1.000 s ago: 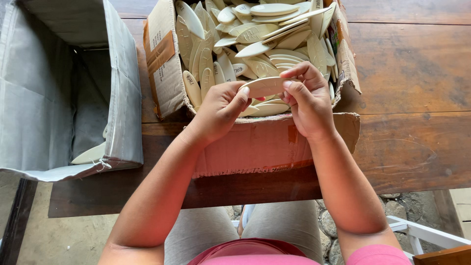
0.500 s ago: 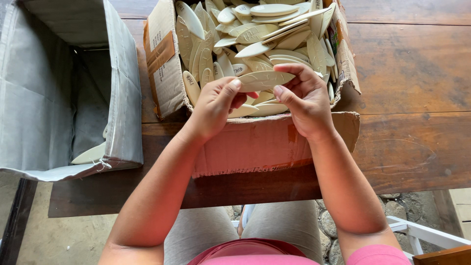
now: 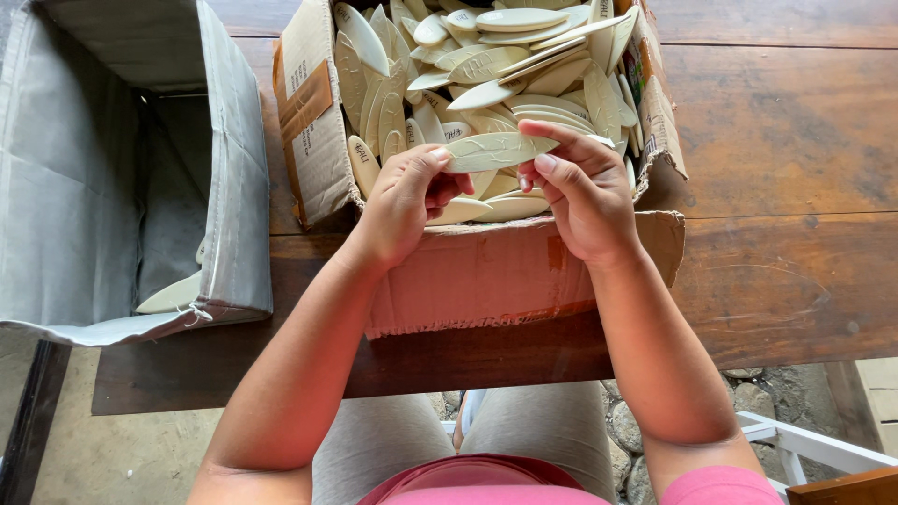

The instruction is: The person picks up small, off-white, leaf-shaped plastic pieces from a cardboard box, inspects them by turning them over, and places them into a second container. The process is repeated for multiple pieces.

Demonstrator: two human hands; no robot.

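Item held: a pale, leaf-shaped piece [image 3: 496,150], flat and thin, with raised vein lines on its upper face, pointed at both ends
Location: held level just above the near end of the open cardboard box [image 3: 486,271], over the pile of like pieces [image 3: 486,65]
Handling, weight: judged light; two sets of fingertips carry it with no visible strain
Handling, stiffness: judged rigid; it spans the gap between the hands without sagging
Handling, fragility: thin edges and tapered tips look liable to chip or snap if bent or dropped; material cannot be told for certain
Handling, surface: matt, not glossy; slip risk judged low
Where to take hold: at the two tapered ends or along the long edges, thumb under and finger over, keeping pressure off the middle
Left hand [image 3: 407,201]: pinching the left tip between thumb and forefinger; remaining fingers curled loosely inward
Right hand [image 3: 580,192]: gripping the right part of the piece, thumb beneath, fingers lying over the top edge; not clenched
Box contents: many similar pieces, some stood on edge, some lying flat, in mixed sizes
Second container: grey-lined box [image 3: 122,178] to the left, well apart, with one pale piece [image 3: 173,295] visible low inside
Support: dark wooden surface [image 3: 786,168] carries both boxes
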